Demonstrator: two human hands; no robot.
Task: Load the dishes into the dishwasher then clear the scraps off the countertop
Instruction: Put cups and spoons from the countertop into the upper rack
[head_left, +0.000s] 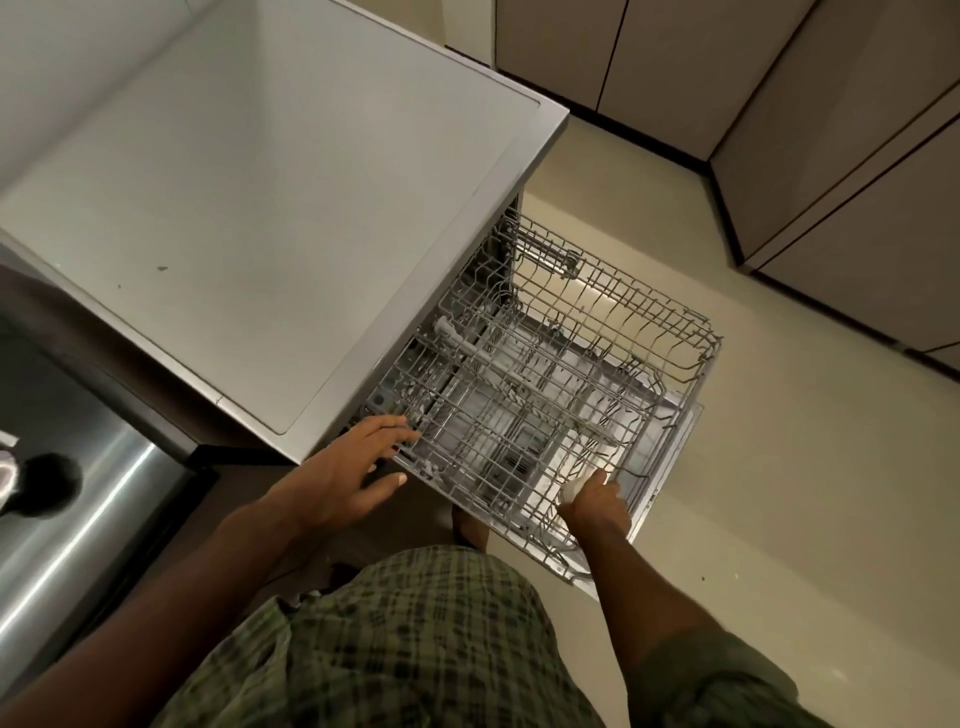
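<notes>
The dishwasher (291, 218) stands open under its flat grey top, with the door (675, 431) folded down over the floor. A grey wire rack (550, 374) is pulled out over the door and holds no dishes. My left hand (348, 467) reaches to the rack's near left corner with straight fingers touching the wire. My right hand (595, 501) is at the rack's near edge, its fingers curled round a small white object (574, 491) that is mostly hidden in the grip.
A steel sink surface (88, 499) with a dark round item (49, 483) lies at the left. Beige floor (779, 467) spreads to the right of the door. Tall cabinet fronts (831, 171) line the far wall and the right side.
</notes>
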